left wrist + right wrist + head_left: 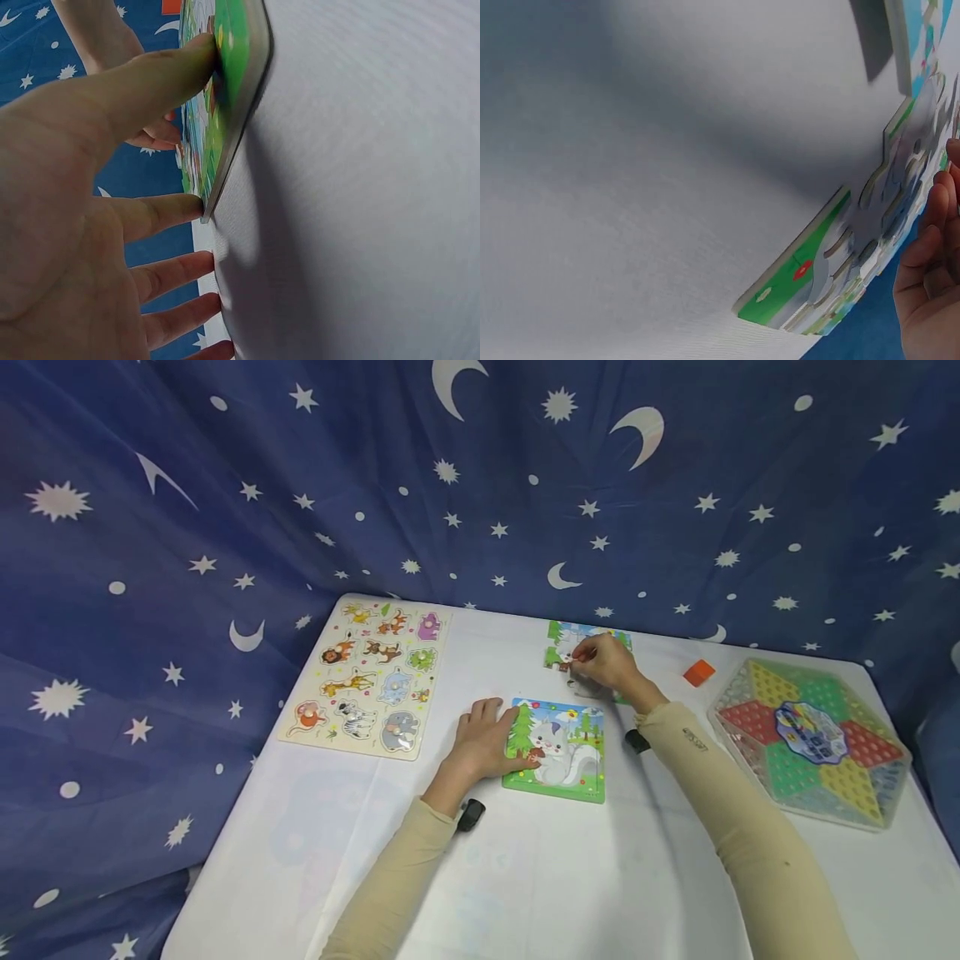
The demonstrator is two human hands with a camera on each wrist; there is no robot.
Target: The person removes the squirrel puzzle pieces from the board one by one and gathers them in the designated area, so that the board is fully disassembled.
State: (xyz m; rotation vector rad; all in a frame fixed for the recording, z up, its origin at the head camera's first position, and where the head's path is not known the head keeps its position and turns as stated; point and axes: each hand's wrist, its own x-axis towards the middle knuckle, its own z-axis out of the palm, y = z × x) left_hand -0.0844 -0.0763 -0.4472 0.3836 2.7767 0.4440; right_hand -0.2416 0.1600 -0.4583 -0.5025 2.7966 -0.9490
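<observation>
A square picture puzzle board (566,785) with a grey squirrel lies on the white table. Across its left edge rests my left hand (483,743), fingers spread; in the left wrist view the thumb (169,75) presses on the green border and the index fingertip touches the board's edge. Farther back, my right hand (607,662) pinches a small puzzle piece, mostly hidden by the fingers. Beneath and around that hand are several loose jigsaw pieces (558,632), laid close together. In the right wrist view, more pieces (791,277) with green and grey parts lie flat on the cloth.
On the left lies a wooden animal peg puzzle (345,702). A hexagonal Chinese checkers box (813,752) sits at the right, with an orange-red block (699,673) beyond its left corner. Behind the table hangs a blue curtain (480,477) with moons and stars.
</observation>
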